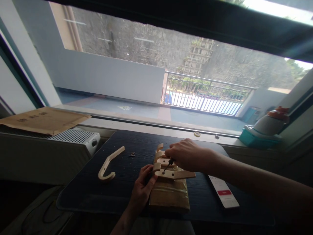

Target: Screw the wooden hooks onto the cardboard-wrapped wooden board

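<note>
right hand (pixel 184 153): your arm slants in from the right, wrist above the work, fingers curled tight on the screwdriver (pixel 170 161), its shaft angled down to a hole.
left hand (pixel 143 184): you reach up from below, thumb and fingers clamped at the nearest hook's curled end.
nearest hook (pixel 181 175): it lies crosswise on the taped block (pixel 168 195), before you.
loose hook (pixel 104 168): on the table (pixel 83 192), left of your hands.
</note>
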The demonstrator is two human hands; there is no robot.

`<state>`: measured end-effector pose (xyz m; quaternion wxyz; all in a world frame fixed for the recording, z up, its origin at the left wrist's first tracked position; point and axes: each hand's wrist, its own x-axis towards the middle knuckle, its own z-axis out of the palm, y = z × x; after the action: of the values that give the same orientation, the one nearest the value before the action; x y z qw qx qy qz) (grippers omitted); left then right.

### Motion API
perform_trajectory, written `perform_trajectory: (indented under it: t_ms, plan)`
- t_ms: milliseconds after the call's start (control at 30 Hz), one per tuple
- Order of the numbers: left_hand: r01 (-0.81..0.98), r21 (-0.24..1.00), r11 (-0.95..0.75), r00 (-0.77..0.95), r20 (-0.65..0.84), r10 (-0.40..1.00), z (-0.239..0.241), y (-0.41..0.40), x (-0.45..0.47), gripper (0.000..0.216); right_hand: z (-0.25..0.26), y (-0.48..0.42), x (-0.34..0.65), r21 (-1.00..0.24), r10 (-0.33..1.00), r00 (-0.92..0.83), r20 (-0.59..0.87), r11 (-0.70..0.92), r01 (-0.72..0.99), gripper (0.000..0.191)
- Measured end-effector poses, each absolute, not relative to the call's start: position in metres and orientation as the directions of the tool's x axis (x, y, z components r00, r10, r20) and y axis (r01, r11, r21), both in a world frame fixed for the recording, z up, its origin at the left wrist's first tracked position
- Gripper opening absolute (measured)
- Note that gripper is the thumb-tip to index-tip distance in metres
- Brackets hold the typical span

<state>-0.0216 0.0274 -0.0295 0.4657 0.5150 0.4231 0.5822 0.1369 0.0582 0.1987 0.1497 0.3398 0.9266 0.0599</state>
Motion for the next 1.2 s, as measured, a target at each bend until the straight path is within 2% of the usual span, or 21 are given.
perform_trajectory:
  t_ms: [300,500,633,767,1000,1200]
  plan:
    - [-0.083,0.971,-0.222,-0.051,0.218,0.975,-0.0278,0.0282,-0.0216,0.032,0.1945,0.0641,0.1336,0.178,0.633,-0.749,-0.198,0.774,0.607,0.014]
    - [-0.072,0.973,-0.218,-0.058,0.214,0.975,-0.0265,0.0277,-0.0211,0.031,0.1935,0.064,0.1343,0.242,0.697,-0.678,-0.236,0.717,0.653,0.014]
    - [-0.081,0.975,-0.207,-0.063,0.202,0.977,-0.0252,0.0279,-0.0207,0.034,0.1956,0.0625,0.1337,0.209,0.665,-0.724,-0.183,0.746,0.633,0.017]
    - [-0.072,0.976,-0.207,-0.071,0.202,0.977,-0.0235,0.0279,-0.0209,0.033,0.198,0.0615,0.1339,0.18,0.62,-0.757,-0.206,0.785,0.593,0.013]
    - [-0.041,0.975,-0.22,-0.077,0.216,0.973,-0.0229,0.0275,-0.0208,0.032,0.1974,0.061,0.1327,0.137,0.636,-0.735,-0.234,0.77,0.623,0.019]
    - [-0.039,0.971,-0.235,-0.09,0.231,0.969,-0.0229,0.0286,-0.0202,0.031,0.1964,0.0607,0.1335,0.148,0.673,-0.701,-0.236,0.738,0.658,0.02]
